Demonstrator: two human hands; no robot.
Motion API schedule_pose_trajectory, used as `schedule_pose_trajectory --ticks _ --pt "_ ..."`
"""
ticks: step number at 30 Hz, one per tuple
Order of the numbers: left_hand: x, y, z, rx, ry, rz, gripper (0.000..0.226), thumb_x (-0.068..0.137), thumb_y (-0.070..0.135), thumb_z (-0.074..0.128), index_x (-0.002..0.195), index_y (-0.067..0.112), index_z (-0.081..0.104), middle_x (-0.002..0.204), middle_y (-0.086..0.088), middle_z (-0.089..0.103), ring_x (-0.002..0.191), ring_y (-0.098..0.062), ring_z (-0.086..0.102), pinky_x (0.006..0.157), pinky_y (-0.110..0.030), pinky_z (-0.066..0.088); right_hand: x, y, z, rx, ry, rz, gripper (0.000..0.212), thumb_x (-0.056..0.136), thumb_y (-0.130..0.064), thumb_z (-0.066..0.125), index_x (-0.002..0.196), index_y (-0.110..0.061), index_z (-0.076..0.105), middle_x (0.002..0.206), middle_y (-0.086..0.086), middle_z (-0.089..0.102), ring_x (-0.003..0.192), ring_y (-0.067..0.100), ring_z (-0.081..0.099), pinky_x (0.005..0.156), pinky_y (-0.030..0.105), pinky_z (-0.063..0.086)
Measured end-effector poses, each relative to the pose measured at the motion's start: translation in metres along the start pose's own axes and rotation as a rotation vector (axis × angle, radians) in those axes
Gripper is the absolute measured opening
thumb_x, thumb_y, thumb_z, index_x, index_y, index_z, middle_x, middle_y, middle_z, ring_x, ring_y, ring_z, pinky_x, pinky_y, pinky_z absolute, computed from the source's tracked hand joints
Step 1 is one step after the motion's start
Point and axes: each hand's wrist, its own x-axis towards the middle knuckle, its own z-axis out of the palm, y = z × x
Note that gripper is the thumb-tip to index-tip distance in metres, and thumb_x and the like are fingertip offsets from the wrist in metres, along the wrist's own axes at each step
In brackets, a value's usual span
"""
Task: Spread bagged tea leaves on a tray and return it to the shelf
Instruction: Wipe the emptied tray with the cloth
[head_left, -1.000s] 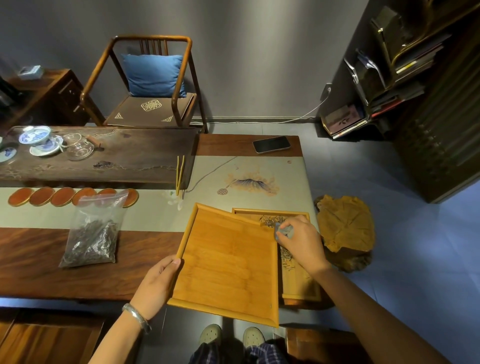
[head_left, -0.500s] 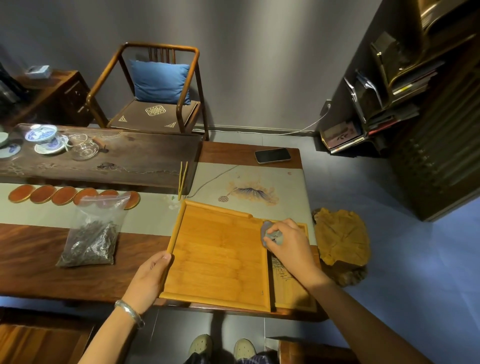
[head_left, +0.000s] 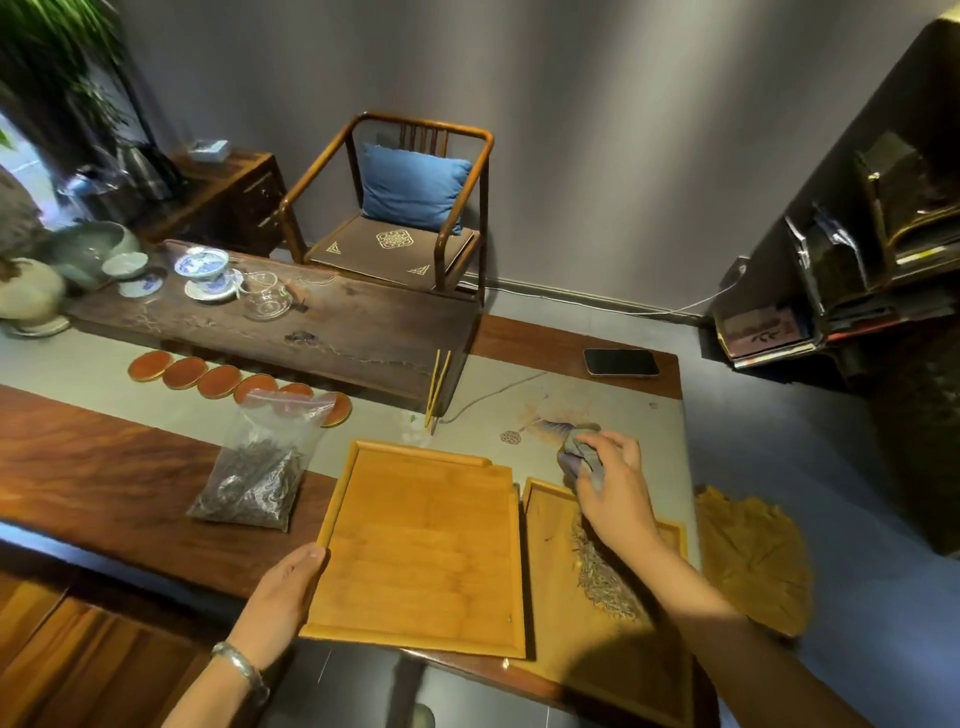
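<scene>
An empty bamboo tray (head_left: 421, 551) lies flat on the table in front of me. My left hand (head_left: 288, 587) grips its left front edge. To its right lies a second bamboo tray (head_left: 556, 613) with a pile of pale tea leaves (head_left: 605, 582) on it. My right hand (head_left: 610, 493) hovers over that tray's far end, closed on a crumpled grey cloth (head_left: 576, 457). A clear zip bag of dark tea leaves (head_left: 254, 473) lies on the table left of the empty tray.
A row of orange coasters (head_left: 218, 379) sits behind the bag. Cups and a glass pitcher (head_left: 265, 296) stand on the raised dark board. A phone (head_left: 621, 362) lies at the far right corner. A chair (head_left: 400, 208) and a shelf (head_left: 852, 280) stand beyond.
The empty tray has come off the second tray and now lies flat beside it. My right hand with the cloth has moved away from the empty tray to the right.
</scene>
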Motion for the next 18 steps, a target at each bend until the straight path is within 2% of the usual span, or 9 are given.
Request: schedule_pose_trajectory --ticks 2,6,10,13,15,18 --pt "0.011 -0.003 -0.008 -0.008 0.003 -0.038 0.029 0.096 0.020 0.045 0.078 0.029 0.067 0.072 0.026 0.071 0.084 0.001 0.059 0.071 -0.016 0.039 0.033 -0.007 0.010 -0.038 -0.091 -0.021 0.045 0.090 -0.007 0.058 0.132 -0.019 0.047 0.135 0.007 0.036 0.112 0.021 0.051 0.095 0.025 0.042" --pt "0.034 -0.013 -0.018 -0.040 -0.035 -0.083 0.025 0.097 0.023 0.044 0.094 0.024 0.069 0.101 0.005 0.072 0.100 -0.017 0.063 0.092 -0.035 0.044 0.091 -0.013 0.031 -0.104 -0.192 -0.027 0.046 0.093 -0.006 0.053 0.136 -0.018 0.042 0.139 0.009 0.036 0.110 0.017 0.051 0.091 0.021 0.036" --pt "0.052 -0.030 -0.019 -0.037 -0.016 -0.085 0.026 0.097 0.024 0.044 0.092 0.024 0.069 0.093 0.009 0.074 0.097 -0.011 0.065 0.079 -0.022 0.045 0.122 -0.006 0.061 -0.208 -0.223 -0.039 0.044 0.096 -0.010 0.046 0.140 -0.011 0.038 0.140 0.014 0.036 0.115 0.030 0.052 0.097 0.032 0.040" --pt "0.060 -0.045 -0.019 -0.041 -0.020 -0.112 0.027 0.098 0.026 0.042 0.098 0.021 0.069 0.099 0.004 0.073 0.100 -0.016 0.065 0.087 -0.030 0.047 0.129 0.011 0.088 -0.292 -0.272 -0.031 0.047 0.098 -0.019 0.045 0.142 -0.011 0.034 0.146 0.017 0.034 0.123 0.035 0.048 0.103 0.041 0.040" --pt "0.064 -0.053 -0.021 -0.035 -0.014 -0.122 0.027 0.098 0.025 0.041 0.103 0.020 0.067 0.106 -0.001 0.070 0.103 -0.019 0.063 0.096 -0.038 0.045 0.126 0.024 0.108 -0.390 -0.393 -0.022 0.053 0.100 -0.029 0.040 0.147 -0.011 0.026 0.154 0.016 0.025 0.136 0.035 0.036 0.111 0.044 0.033" --pt "0.070 -0.060 -0.025 -0.041 -0.020 -0.120 0.027 0.098 0.023 0.041 0.096 0.023 0.068 0.103 0.000 0.071 0.100 -0.019 0.064 0.094 -0.036 0.046 0.118 0.040 0.133 -0.635 -0.579 -0.045 0.060 0.102 -0.041 0.024 0.152 -0.013 0.006 0.160 0.015 0.005 0.146 0.031 0.009 0.118 0.041 0.015"
